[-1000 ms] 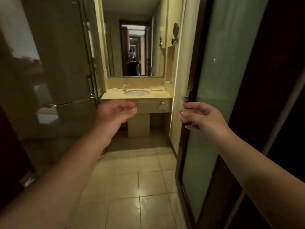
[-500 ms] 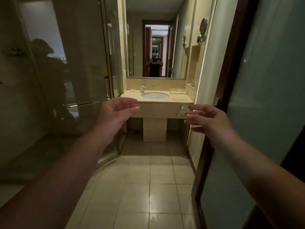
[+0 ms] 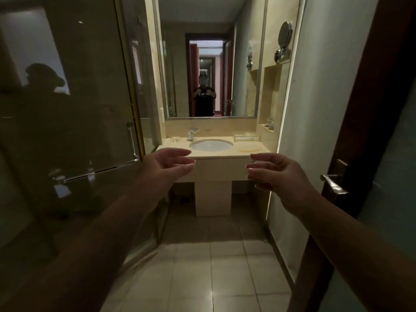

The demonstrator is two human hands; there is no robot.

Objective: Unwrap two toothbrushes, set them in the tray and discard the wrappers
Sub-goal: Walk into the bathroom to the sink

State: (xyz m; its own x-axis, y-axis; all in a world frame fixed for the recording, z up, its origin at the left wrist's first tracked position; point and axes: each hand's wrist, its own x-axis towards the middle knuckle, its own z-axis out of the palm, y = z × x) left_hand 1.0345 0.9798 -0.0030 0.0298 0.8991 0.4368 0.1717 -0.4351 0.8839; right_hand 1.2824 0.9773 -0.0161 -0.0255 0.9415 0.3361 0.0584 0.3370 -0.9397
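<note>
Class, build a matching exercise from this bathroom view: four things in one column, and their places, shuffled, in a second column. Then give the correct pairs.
Things:
1. sink basin
2. door handle
3. round mirror
4. glass shower door

Places:
A. high on the right-hand wall
B. far right, on the dark wooden door
C. left side of the view
D. set into the countertop beyond both empty hands

Pairs: 1-D, 2-B, 3-A, 4-C
</note>
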